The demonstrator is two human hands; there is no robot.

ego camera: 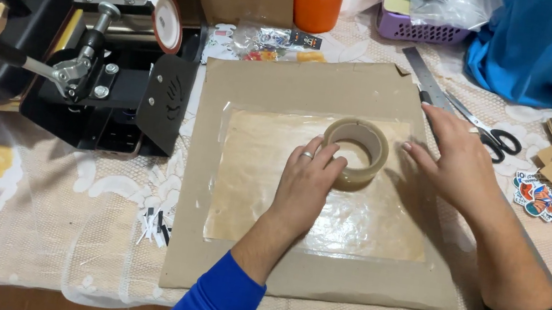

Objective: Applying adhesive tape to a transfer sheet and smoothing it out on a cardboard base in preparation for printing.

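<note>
Both hands [375, 169] meet clear tape roll [355, 152] on cardboard [316, 276].

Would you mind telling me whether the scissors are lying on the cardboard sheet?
No, the scissors lie on the lace tablecloth to the right of the cardboard, beside the metal ruler.

The roll of tape [355, 152] is glossy clear plastic; under it a shiny film-covered sheet [264, 189] on matt brown cardboard [315, 283]; the worktop [63, 233] wears lacy cloth; the scissors [491, 133] gleam metal.
</note>
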